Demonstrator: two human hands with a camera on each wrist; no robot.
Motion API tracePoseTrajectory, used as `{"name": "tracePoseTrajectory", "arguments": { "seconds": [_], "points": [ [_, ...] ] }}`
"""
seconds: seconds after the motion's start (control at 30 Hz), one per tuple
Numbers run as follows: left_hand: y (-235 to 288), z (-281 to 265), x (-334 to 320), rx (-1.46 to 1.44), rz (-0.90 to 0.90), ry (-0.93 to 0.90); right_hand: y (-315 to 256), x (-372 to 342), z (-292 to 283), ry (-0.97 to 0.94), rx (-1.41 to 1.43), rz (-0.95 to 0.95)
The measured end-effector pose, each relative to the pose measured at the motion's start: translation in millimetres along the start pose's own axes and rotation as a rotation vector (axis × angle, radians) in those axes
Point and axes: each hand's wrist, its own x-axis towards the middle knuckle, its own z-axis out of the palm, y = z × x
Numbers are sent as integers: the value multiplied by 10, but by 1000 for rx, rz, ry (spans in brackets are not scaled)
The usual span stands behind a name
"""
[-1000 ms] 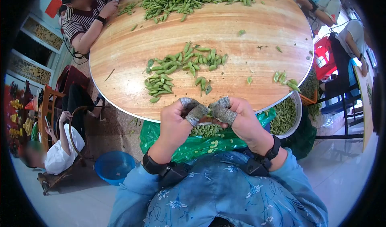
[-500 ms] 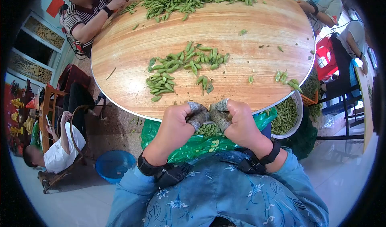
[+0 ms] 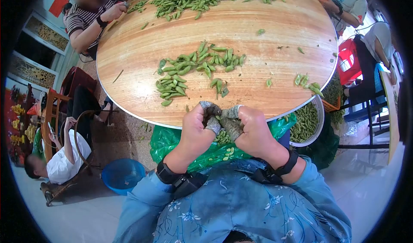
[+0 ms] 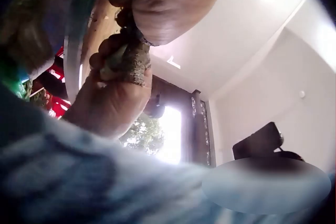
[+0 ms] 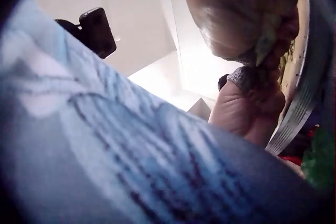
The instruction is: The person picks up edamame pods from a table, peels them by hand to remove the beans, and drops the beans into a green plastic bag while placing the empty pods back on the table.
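Observation:
In the head view my left hand (image 3: 195, 124) and right hand (image 3: 254, 129) meet just in front of the table's near edge. Grey knitted covers wrap the thumb and finger of each. Between the fingertips shows a bit of a green soybean pod (image 3: 218, 117), pinched from both sides and mostly hidden. A pale green pod (image 5: 266, 39) also shows against the curled fingers of my right hand in the right wrist view. Below the hands, shelled beans (image 3: 229, 151) and pods lie on a green plastic bag (image 3: 167, 142). A loose pile of pods (image 3: 172, 88) lies ahead on the table.
The round wooden table (image 3: 266, 40) bears a large pod heap (image 3: 211, 0) at its far side. A white basket (image 3: 319, 122) of pods stands at right, a blue basin (image 3: 123, 176) on the floor at left. Other people sit around, one in a striped shirt (image 3: 88, 15).
The hands stay together at the table edge; the left has shifted slightly right and up, its fingers turning around the pod. The person in stripes has moved their hands.

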Motion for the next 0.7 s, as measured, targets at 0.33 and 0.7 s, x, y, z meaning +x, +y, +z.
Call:
{"name": "tracePoseTrajectory", "arguments": {
  "seconds": [0.33,0.7],
  "points": [
    [152,-196,-16,-186,-235,-319,100,-27,-594,192,74,141],
    [128,-214,543,755,356,-13,413,-472,-1512,580,-275,306]
  ]
}}
